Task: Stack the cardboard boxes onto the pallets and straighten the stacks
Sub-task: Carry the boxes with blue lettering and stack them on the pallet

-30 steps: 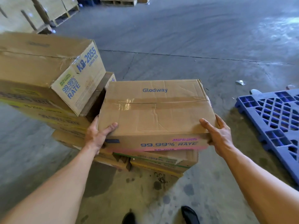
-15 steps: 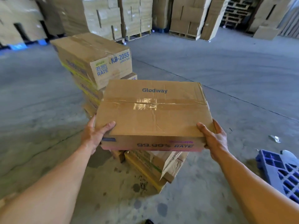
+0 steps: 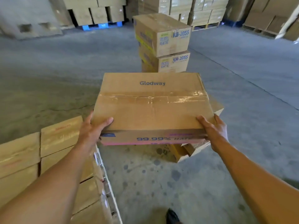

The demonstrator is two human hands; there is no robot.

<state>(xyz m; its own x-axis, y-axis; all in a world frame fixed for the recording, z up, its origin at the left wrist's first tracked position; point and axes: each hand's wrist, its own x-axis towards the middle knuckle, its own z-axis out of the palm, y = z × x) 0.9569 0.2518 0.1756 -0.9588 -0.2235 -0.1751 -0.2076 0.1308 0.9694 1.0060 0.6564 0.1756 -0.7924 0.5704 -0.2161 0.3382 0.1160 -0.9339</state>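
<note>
Head view: left hand [image 3: 91, 132] and right hand [image 3: 213, 130] grip the near corners of a taped Glodway box [image 3: 152, 109], held above the concrete floor [image 3: 48, 78], with a KB-2055 stack [image 3: 163, 44] beyond and stacked boxes [image 3: 32, 156] at lower left.

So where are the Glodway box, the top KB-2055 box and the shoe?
Glodway box [image 3: 152, 110]: head view, taped top face.
top KB-2055 box [image 3: 174, 40]: head view, printed end face.
shoe [image 3: 172, 217]: head view, dark toe.

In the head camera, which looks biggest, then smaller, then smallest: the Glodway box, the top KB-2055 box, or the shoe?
1. Glodway box, though it is nearest the camera
2. top KB-2055 box
3. shoe, partly cut off
</note>
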